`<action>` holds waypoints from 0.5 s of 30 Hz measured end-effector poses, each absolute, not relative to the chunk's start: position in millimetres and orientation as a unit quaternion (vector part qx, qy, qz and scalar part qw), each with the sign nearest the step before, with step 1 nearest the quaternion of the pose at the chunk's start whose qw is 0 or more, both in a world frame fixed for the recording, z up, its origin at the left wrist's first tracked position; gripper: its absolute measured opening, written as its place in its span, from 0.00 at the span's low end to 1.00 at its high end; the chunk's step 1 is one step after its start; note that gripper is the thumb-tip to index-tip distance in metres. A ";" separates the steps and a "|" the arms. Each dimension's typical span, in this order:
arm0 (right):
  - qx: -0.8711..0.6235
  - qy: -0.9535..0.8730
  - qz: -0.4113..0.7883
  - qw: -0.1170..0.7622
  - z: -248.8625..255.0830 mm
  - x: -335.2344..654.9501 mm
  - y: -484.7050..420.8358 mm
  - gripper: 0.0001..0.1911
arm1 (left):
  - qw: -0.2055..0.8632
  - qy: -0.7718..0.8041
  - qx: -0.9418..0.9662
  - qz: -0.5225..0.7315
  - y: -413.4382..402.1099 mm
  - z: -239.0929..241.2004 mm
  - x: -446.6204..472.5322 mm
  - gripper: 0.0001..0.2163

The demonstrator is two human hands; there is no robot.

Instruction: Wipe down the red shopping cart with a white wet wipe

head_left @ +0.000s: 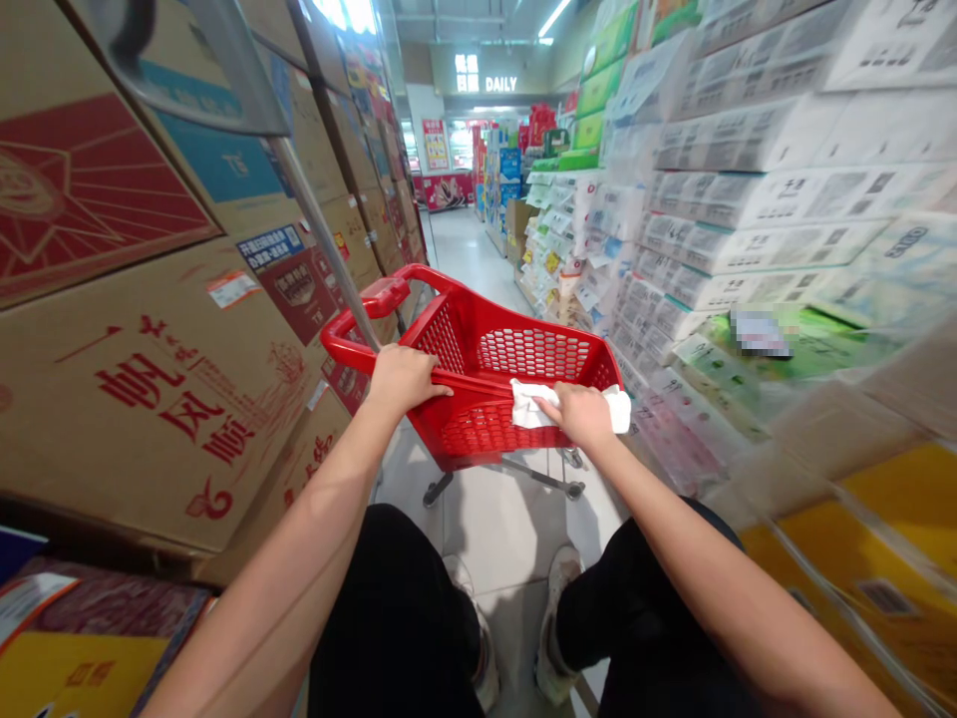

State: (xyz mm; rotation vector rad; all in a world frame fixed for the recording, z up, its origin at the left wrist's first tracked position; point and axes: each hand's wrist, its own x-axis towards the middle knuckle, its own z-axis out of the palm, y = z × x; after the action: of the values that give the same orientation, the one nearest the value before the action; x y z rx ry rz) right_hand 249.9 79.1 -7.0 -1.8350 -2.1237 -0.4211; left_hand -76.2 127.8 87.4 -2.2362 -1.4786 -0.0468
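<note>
A red plastic shopping cart stands on the aisle floor right in front of me. My left hand is closed over the cart's near left rim. My right hand presses a white cloth against the near right rim, fingers curled on the cloth. The cart's basket looks bare inside. My knees in black trousers and my white shoes show below the cart.
Stacked brown cardboard boxes with red print wall the left side. Shelves of white and green packaged goods line the right, yellow packs lower down. A metal pole slants by the cart. The tiled aisle runs ahead.
</note>
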 end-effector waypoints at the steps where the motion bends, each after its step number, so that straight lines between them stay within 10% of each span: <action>1: -0.646 -0.734 -0.148 0.148 -9.4 264.4 76.8 0.31 | 0.226 -0.538 -0.812 -0.017 128.0 87.8 -75.6 0.30; 15: -0.660 -0.735 -0.121 0.102 2.4 241.8 73.8 0.31 | 0.215 -0.543 -0.812 -0.006 123.9 93.5 -64.1 0.28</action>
State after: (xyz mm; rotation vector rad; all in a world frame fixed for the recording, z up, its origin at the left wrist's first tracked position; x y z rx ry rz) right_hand 241.8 73.8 2.4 -1.9481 -2.1692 -0.3574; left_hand -64.1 123.9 93.5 -2.2514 -1.5066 -0.0164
